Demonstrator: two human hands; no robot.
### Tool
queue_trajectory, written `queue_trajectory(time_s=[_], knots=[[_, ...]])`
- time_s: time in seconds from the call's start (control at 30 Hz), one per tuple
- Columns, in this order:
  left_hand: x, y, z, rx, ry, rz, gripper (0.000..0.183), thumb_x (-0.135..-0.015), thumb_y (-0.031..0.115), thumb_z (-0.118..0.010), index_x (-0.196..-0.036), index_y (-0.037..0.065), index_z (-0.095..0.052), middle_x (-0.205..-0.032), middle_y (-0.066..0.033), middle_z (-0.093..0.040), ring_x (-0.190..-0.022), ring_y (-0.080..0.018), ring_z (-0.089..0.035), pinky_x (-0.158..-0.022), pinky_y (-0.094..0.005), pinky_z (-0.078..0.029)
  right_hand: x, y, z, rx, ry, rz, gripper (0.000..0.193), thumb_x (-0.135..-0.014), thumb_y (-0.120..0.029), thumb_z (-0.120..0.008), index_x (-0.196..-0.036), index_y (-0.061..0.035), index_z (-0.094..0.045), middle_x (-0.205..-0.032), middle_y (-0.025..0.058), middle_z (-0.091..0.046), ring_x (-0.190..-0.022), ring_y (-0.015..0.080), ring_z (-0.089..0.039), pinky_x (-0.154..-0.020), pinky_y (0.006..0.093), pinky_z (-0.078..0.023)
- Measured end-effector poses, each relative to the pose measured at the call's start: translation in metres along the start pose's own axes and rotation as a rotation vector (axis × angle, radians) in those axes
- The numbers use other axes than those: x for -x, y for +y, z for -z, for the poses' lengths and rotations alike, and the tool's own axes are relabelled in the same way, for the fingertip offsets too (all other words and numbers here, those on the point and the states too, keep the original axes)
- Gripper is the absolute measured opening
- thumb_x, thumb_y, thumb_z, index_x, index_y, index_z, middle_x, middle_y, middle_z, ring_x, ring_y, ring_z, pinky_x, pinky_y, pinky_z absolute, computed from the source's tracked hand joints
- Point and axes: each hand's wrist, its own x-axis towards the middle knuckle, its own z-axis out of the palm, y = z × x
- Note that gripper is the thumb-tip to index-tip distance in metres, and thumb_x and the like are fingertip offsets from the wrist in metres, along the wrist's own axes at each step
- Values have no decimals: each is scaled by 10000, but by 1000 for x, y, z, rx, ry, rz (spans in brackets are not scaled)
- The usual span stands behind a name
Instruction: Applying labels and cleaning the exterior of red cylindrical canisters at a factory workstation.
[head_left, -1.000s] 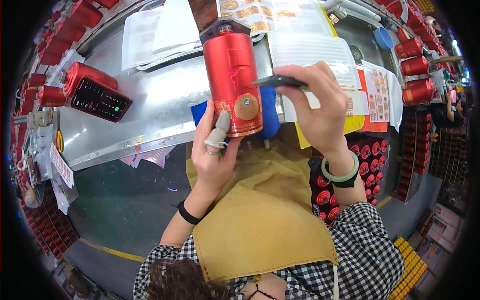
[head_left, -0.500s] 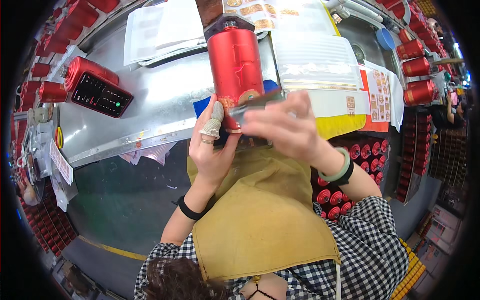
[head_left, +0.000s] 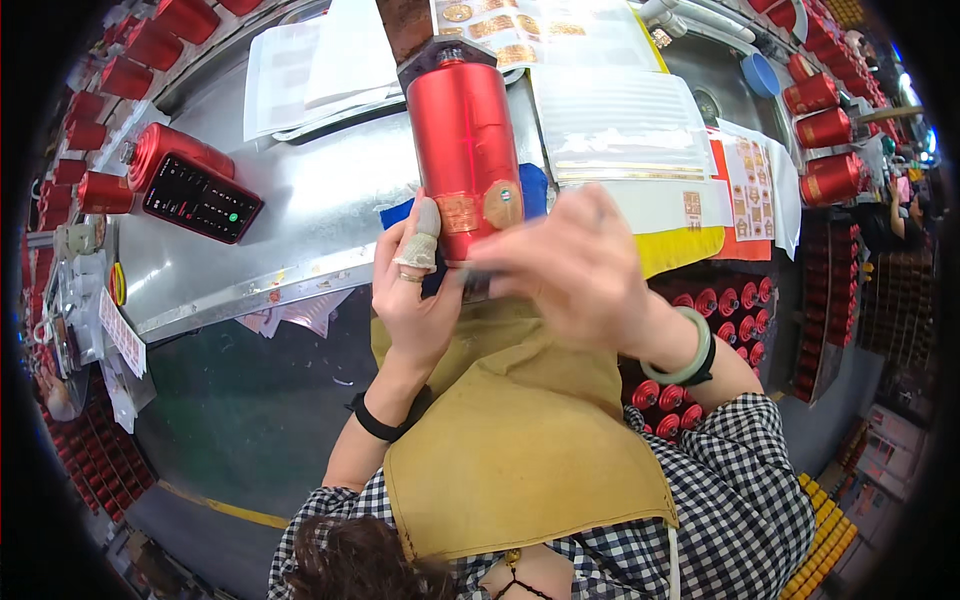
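A shiny red bottle (head_left: 460,130) lies with its neck against a metal holder (head_left: 450,50) at the far side. Gold decals (head_left: 460,212) sit near its lower end, one of them round (head_left: 503,204). My left hand (head_left: 412,290) grips the bottle's near end, a pale cover on one finger and a ring below it. Just right of that end is my right hand (head_left: 575,265), smeared by motion, its fingers drawn together. A dark tip shows at them, too blurred to name. A blue cloth (head_left: 535,190) lies under the bottle.
On the metal bench (head_left: 290,220) at left, a phone (head_left: 203,197) leans on another red bottle (head_left: 190,150). Clear sheets (head_left: 620,125) and gold decal sheets (head_left: 752,185) lie at right. A blue cup (head_left: 760,75) stands farther back. Several red bottles (head_left: 735,300) are below the bench at right.
My right hand has drawn down off the decals toward the bottle's near end. The dark flat thing in it is now mostly hidden. The round decal shows fully. My left hand keeps its grip.
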Motion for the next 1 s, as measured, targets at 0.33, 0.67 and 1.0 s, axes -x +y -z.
queue_trajectory(time_s=[0.33, 0.67, 1.0], knots=[[-5, -4, 3, -21, -85, 148, 679, -785, 5, -853, -1426, -2, -630, -1317, -152, -675, -1165, -263, -679, -1011, -356, -527, -6, 23, -19, 198, 60, 247, 227, -804, -147, -723, -1015, -172, -803, -990, -61, -753, -868, 145, -598, -798, 345, -461], [-12, 3, -2, 28, 17, 23, 743, -715, -40, -868, -1422, 4, -646, -1386, -169, -676, -1119, -289, -668, -883, -366, -574, -9, 17, -17, 193, 38, 205, 224, -786, -167, -677, -1005, -171, -722, -850, -51, -586, -773, 199, -537, -775, 377, -507], [-25, 33, 8, -275, -257, -15, 792, -768, -22, -840, -1495, 191, -608, -1539, -194, -468, -1164, -352, -648, -936, -424, -565, -51, 53, 14, 266, 268, -41, 239, -824, -84, -797, -1056, -110, -745, -874, 8, -717, -745, 244, -539, -765, 370, -458]])
